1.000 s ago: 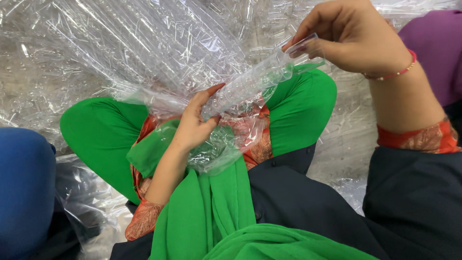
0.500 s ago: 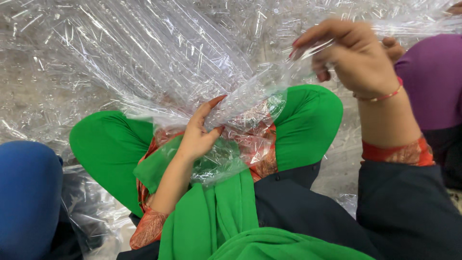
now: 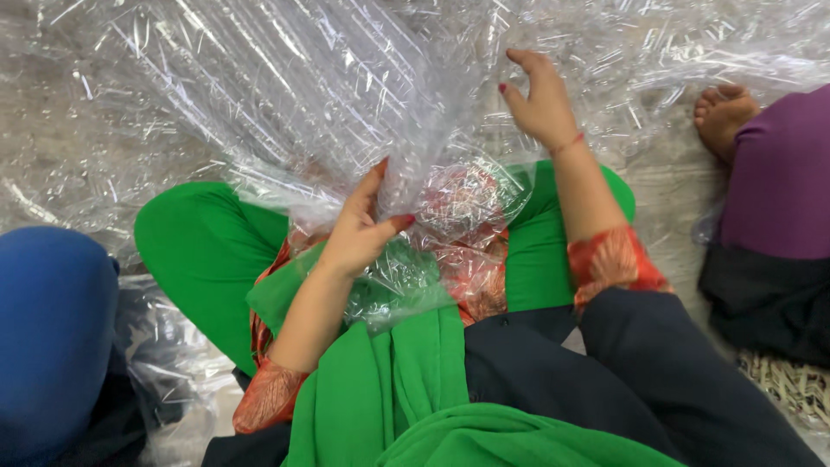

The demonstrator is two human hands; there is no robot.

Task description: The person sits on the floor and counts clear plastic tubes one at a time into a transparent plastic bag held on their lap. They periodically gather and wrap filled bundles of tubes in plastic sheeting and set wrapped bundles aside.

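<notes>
Head view, looking down at a person seated cross-legged on a floor strewn with clear film. A bunched sheet of clear plastic film (image 3: 285,104) fans out wide up and to the left of the left hand (image 3: 359,233), and narrows to a gathered neck right at that hand. The left grip is closed around this neck, thumb and fingers clamped on the crumpled film just above the lap. The film's long axis runs from the grip away from the body, slanting toward the upper left. A smaller crumpled wad of the same film (image 3: 462,203) lies just to the right of the grip, over the green trousers (image 3: 203,251) and a red patterned garment.

The right hand (image 3: 540,104) hangs above and to the right of the left grip, fingers spread apart and holding nothing, near the film's upper edge. The left hand is clearly the nearer one to the gathered neck.

Farther out, another person's bare foot (image 3: 724,112) and purple clothing (image 3: 778,173) sit at right; a blue-clad knee (image 3: 52,329) at left.
</notes>
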